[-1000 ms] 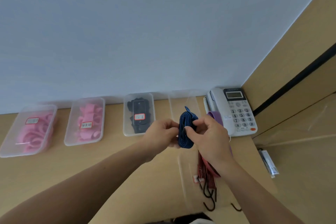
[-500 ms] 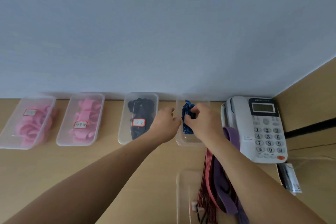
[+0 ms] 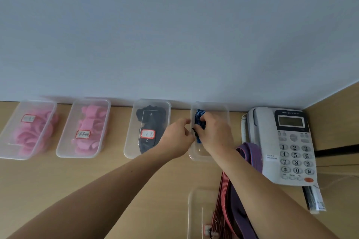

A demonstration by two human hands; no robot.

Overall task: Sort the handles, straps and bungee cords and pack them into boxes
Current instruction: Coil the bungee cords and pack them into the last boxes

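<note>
A folded blue bungee cord (image 3: 198,120) lies inside the rightmost clear box (image 3: 223,108) of the back row. My right hand (image 3: 215,132) grips the cord within that box, fingers curled over it. My left hand (image 3: 177,137) hovers at the box's left wall, its fingertips meeting the cord's black hook (image 3: 194,132); I cannot tell if it pinches it. Red cords (image 3: 221,205) and a purple strap (image 3: 249,153) lie under my right forearm, reaching into a clear box (image 3: 196,209) at the front.
Three more clear boxes line the wall: two with pink straps (image 3: 29,130) (image 3: 88,128) and one with black handles (image 3: 149,128). A white desk phone (image 3: 287,145) stands right of the row, with a packaged item (image 3: 314,198) below it. A wooden partition (image 3: 338,110) closes the right side.
Both hands carried the blue cord from above the desk's middle forward into the rightmost back box and lowered it there. The view tilted toward the wall.
</note>
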